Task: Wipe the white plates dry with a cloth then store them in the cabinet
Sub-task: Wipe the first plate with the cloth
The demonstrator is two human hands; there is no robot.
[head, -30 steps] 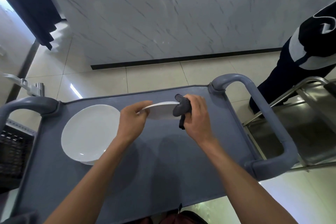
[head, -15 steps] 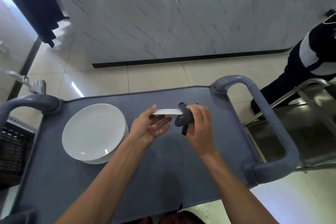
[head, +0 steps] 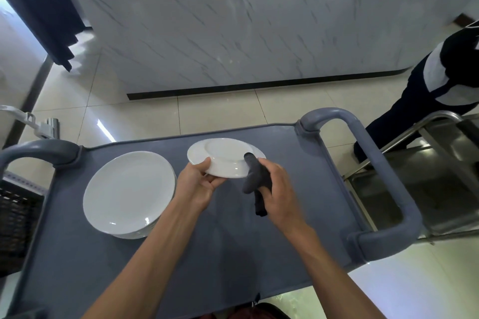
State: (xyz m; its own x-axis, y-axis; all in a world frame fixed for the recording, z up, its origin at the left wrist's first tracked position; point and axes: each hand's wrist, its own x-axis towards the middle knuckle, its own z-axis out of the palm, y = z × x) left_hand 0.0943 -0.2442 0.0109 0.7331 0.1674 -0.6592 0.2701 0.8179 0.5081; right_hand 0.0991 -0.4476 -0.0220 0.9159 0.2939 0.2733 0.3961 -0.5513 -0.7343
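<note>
I hold a small white plate (head: 223, 156) above the grey cart top (head: 233, 241), turned with its underside and foot ring towards me. My left hand (head: 198, 184) grips its near left rim. My right hand (head: 278, 189) is closed on a dark grey cloth (head: 255, 179), which presses against the plate's right rim. A stack of larger white plates (head: 128, 194) rests on the cart's left side.
The cart has grey handles at left (head: 36, 150) and right (head: 383, 181). A steel trolley (head: 427, 176) stands to the right, with another person (head: 440, 75) beside it. A black crate (head: 15, 220) sits at the left. A marble-faced counter (head: 233, 21) rises ahead.
The plate was edge-on to me and has tipped so its underside faces me. My left hand briefly loosened, then took the near left rim again. The cloth stays at the right rim.
</note>
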